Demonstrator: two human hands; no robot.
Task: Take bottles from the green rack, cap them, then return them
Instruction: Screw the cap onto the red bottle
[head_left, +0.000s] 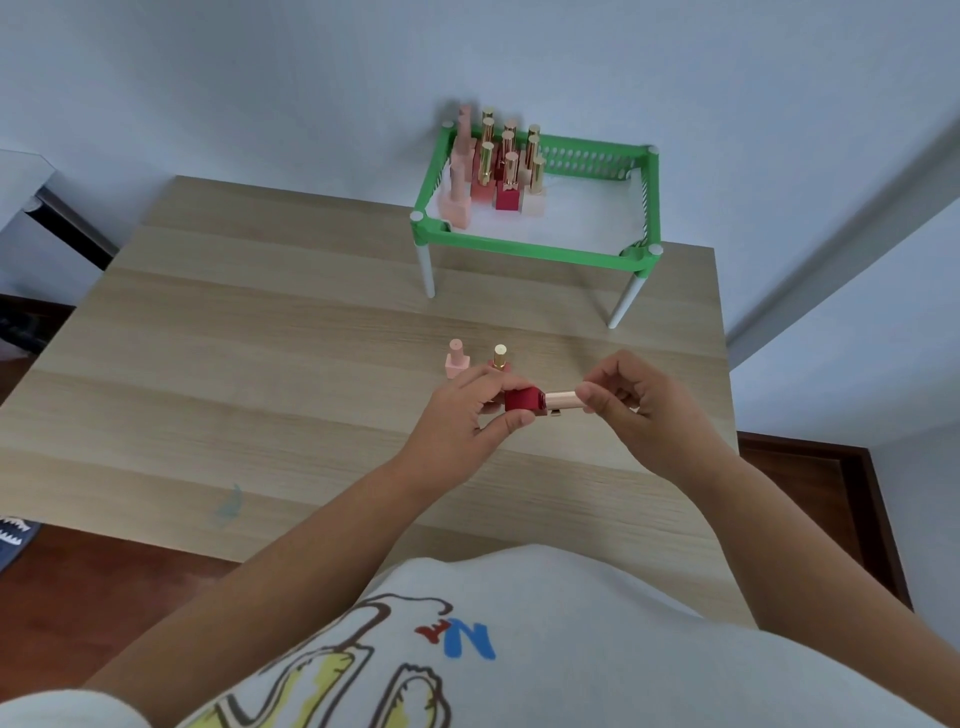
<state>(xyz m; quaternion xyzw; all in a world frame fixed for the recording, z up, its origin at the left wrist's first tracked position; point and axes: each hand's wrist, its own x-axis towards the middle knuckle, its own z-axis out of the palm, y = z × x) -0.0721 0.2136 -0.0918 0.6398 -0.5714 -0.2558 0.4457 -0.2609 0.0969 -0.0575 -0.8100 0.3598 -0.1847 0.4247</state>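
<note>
I am at a pale wooden table (270, 332) pushed up against a light bluish wall (260, 78), with dark reddish-brown floor (78, 587) showing past the near-left edge and again on the right. Toward the far right corner of the table stands the green rack (524, 248), a raised tray on white legs, and a cluster of bottles (498, 161) in pinks, reds and gold caps is crowded into its far-left part, the rest of the tray bare. Nearer me on the tabletop stand two more small bottles, just apart from each other: a pink bottle (456, 359) with a pink cap and, to its right, a gold-capped bottle (500, 358) partly hidden behind my fingers. Above the table in front of them I hold a red bottle (522, 401) lying on its side. My left hand (457, 421) is closed around its square body, thumb underneath and fingers over the top. My right hand (639, 402) pinches the pale gold cap (563, 400) at its far end with thumb and fingertips, the other fingers curled in. The cap meets the bottle's neck, level with it.
</note>
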